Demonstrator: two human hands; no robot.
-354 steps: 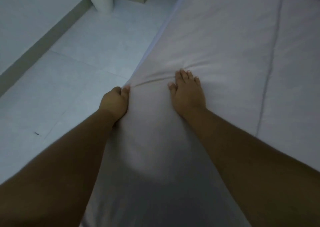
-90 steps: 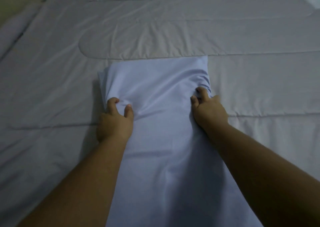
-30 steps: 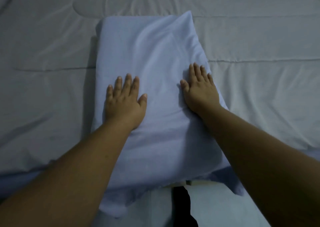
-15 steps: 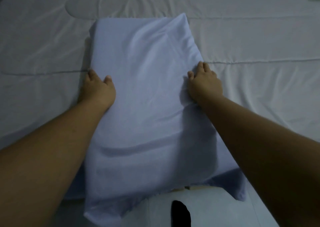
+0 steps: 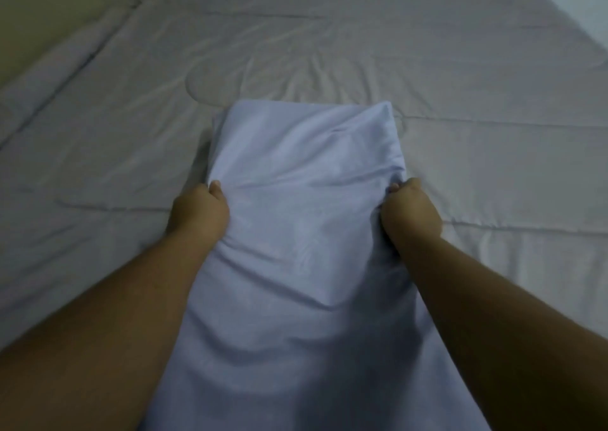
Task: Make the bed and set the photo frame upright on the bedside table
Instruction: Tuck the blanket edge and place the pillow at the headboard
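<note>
A pale blue pillow (image 5: 306,200) lies lengthwise in front of me on the bed, its far end resting on the grey quilted cover (image 5: 477,108). My left hand (image 5: 197,213) grips the pillow's left side, fingers curled into the fabric. On the opposite side my right hand (image 5: 411,215) is closed on the pillow's edge, bunching the cloth. The fabric is creased between the two hands. The photo frame and the bedside table are out of view.
The grey cover spreads flat over the whole bed, with light wrinkles near the pillow's far end. A rolled fold of bedding (image 5: 65,68) runs along the left edge beside a beige wall (image 5: 49,5). A pale wall shows at the top right corner.
Both hands have gone from resting at the pillow's sides to gripping it. The pillow now sits further onto the bed, and the floor below it has left the view.
</note>
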